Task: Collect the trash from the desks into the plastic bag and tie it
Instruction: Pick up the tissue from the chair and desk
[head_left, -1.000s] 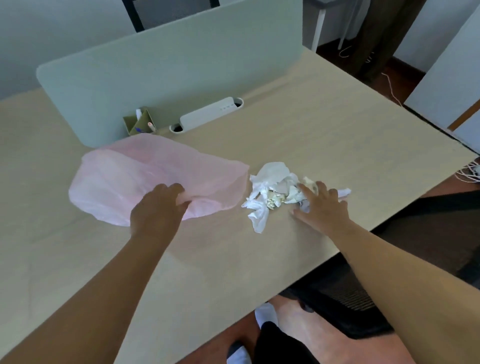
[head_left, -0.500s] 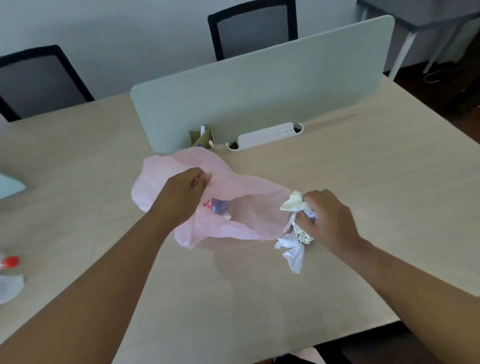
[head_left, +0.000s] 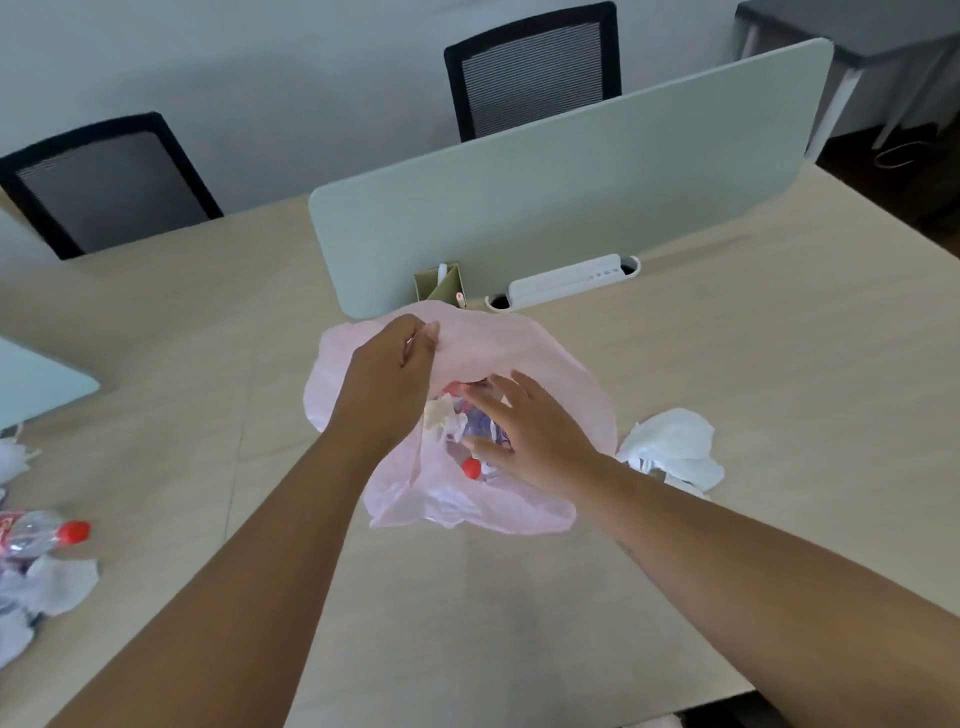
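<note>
The pink plastic bag (head_left: 550, 358) lies open-mouthed on the desk (head_left: 779, 364) at the centre of the frame. It holds crumpled paper (head_left: 440, 420) and a red-capped plastic bottle (head_left: 471, 467). The left hand (head_left: 389, 374) pinches the bag's upper rim, its fingers curled on the film. The right hand (head_left: 524, 434) is over the mouth with fingers straight and spread, grasping nothing. White tissues (head_left: 672, 447) lie just right of the bag. A second bottle (head_left: 44, 535) and paper wads (head_left: 57, 584) lie at lower left.
</note>
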